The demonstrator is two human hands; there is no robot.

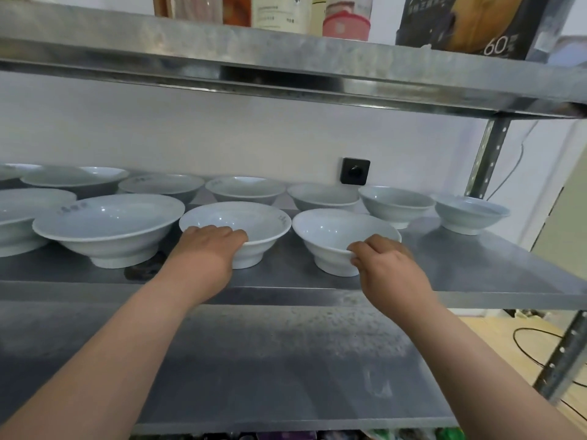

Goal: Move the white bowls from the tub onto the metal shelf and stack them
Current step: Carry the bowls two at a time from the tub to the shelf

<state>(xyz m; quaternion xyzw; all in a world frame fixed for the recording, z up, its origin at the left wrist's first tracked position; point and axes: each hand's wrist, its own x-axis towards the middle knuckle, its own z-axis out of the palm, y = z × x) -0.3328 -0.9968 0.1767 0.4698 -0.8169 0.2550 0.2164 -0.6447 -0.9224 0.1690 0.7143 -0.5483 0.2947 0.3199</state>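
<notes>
Metal shelf (476, 265) carries white bowls in two rows. Left hand (209, 249) grips near rim of middle bowl (235, 227); right hand (386, 265) pinches rim of neighbouring bowl (336, 233).

One head-worn wide-angle view, facing the metal shelf (476, 268) head-on and tipped a little downward.
The camera stands at arm's reach, roughly level with the gap under the upper shelf (286, 68), whose underside shows. Both forearms enter from the bottom edge, the left hand (209, 249) gripping the middle front bowl (235, 217) and the right hand (390, 268) the right front bowl (333, 230) at mid-frame. A lower shelf (254, 360) fills the foreground. Shelf edges bow toward the corners, so the exact tilt is hard to judge.
</notes>
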